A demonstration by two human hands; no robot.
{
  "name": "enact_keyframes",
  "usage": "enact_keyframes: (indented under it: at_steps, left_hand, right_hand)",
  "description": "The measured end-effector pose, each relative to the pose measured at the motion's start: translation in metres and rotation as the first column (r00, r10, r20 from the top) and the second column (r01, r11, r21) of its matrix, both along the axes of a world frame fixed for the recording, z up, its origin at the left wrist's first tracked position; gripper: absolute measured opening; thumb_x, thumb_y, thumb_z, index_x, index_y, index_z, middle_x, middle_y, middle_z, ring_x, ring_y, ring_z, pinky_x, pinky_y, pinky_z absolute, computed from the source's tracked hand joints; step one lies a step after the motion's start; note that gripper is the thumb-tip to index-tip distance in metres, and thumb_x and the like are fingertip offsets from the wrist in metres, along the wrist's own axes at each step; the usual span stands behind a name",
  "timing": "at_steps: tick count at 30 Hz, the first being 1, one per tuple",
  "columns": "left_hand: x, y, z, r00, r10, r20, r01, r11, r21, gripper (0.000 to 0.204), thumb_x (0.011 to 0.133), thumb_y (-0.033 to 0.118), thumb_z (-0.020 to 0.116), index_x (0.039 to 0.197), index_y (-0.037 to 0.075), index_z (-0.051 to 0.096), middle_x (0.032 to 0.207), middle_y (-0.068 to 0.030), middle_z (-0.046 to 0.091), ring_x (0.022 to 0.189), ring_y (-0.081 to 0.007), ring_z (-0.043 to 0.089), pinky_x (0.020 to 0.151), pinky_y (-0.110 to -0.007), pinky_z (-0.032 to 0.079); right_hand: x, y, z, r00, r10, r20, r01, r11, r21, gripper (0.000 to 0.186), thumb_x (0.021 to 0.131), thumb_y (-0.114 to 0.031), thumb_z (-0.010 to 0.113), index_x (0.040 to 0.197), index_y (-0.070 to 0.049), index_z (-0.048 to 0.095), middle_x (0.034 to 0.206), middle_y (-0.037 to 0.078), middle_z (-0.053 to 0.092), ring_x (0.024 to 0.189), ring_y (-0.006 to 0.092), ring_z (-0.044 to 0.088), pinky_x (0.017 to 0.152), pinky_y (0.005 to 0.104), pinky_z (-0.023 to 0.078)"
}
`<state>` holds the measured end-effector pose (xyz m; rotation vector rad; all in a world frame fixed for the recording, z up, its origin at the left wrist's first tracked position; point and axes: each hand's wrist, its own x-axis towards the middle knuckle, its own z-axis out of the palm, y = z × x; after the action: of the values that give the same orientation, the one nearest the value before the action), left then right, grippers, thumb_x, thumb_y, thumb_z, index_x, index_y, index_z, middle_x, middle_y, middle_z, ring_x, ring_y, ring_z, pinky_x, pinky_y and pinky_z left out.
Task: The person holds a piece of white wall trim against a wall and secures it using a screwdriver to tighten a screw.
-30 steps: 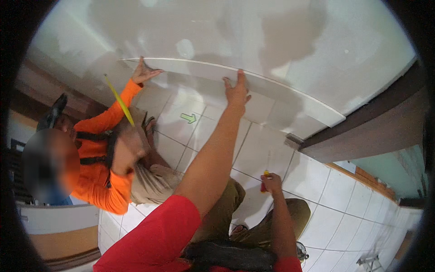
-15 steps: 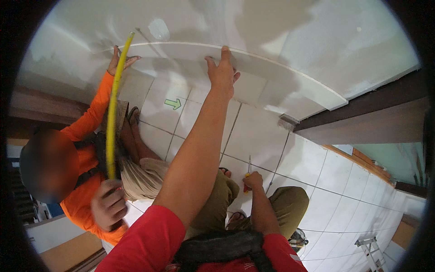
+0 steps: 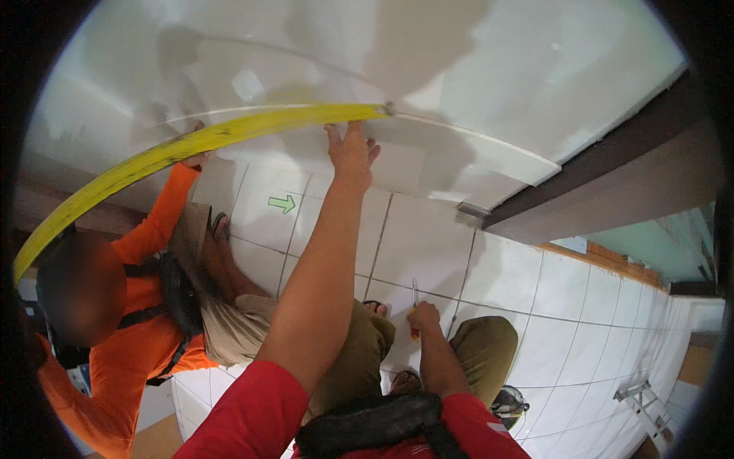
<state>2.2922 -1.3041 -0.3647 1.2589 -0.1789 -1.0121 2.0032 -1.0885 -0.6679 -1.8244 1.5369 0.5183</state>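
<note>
Touching a pale strip (image 3: 501, 157), gripping a screwdriver (image 3: 414, 321)

The left hand (image 3: 352, 157) was half open, fingers spread against the strip along the lower wall (image 3: 535, 84). The right hand (image 3: 427, 316) was closed around the screwdriver's handle above the floor (image 3: 417, 237). A yellow measuring tape (image 3: 206, 138) arched across, its tip near the left fingertips.

A head-worn fisheye looks steeply down — wall (image 3: 535, 69) at twelve o'clock, floor (image 3: 554, 340) at four, red sleeve (image 3: 248, 413) close at seven.
</note>
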Motion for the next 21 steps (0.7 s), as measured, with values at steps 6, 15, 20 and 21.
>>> enact_keyframes:
  at_steps: [6,15,20,21]
  left_hand:
    - [0.003,-0.003,-0.002,0.990,0.128,-0.063,-0.130,0.991,-0.033,0.084,0.092,0.053,0.070,0.150,0.011,0.026,0.132,-0.0131,0.046,0.115,-0.0268,0.053,0.091,-0.040,0.054]
    - [0.060,0.009,-0.012,0.965,-0.261,-0.010,0.240,0.902,-0.359,0.059,0.094,0.046,0.070,0.132,0.007,0.048,0.125,-0.0110,0.054,0.115,-0.0227,0.054,0.086,-0.040,0.051]
    - [-0.007,0.016,0.052,0.660,-0.659,0.360,0.720,0.420,-0.552,0.033,0.106,0.033,0.044,0.107,0.004,0.061,0.088,-0.0106,0.062,0.084,-0.0216,0.060,0.079,-0.037,0.051]
    - [-0.017,0.011,0.057,0.667,-0.630,0.398,0.721,0.413,-0.557,0.032,0.105,0.032,0.045,0.105,0.004,0.061,0.088,-0.0101,0.062,0.084,-0.0211,0.059,0.079,-0.036,0.051]
  right_hand:
    - [0.010,-0.010,0.024,0.999,-0.043,0.018,0.039,0.983,0.178,0.028,0.080,-0.023,0.070,0.094,0.001,0.074,0.105,0.022,0.072,0.104,0.0362,0.070,0.089,0.0438,0.057]
    - [0.010,-0.055,0.057,0.889,-0.367,0.274,0.325,0.927,0.188,0.039,0.083,-0.029,0.075,0.098,0.007,0.068,0.095,0.021,0.072,0.089,0.0291,0.074,0.070,0.0382,0.063]
    - [-0.039,-0.065,0.191,0.417,-0.725,0.548,0.573,0.678,0.461,0.033,0.095,-0.024,0.067,0.109,0.006,0.061,0.099,0.014,0.069,0.089,0.0220,0.073,0.069,0.0330,0.064]
    - [-0.046,-0.066,0.213,0.373,-0.716,0.590,0.571,0.678,0.462,0.032,0.096,-0.023,0.066,0.110,0.005,0.061,0.099,0.013,0.069,0.089,0.0216,0.072,0.071,0.0329,0.064]
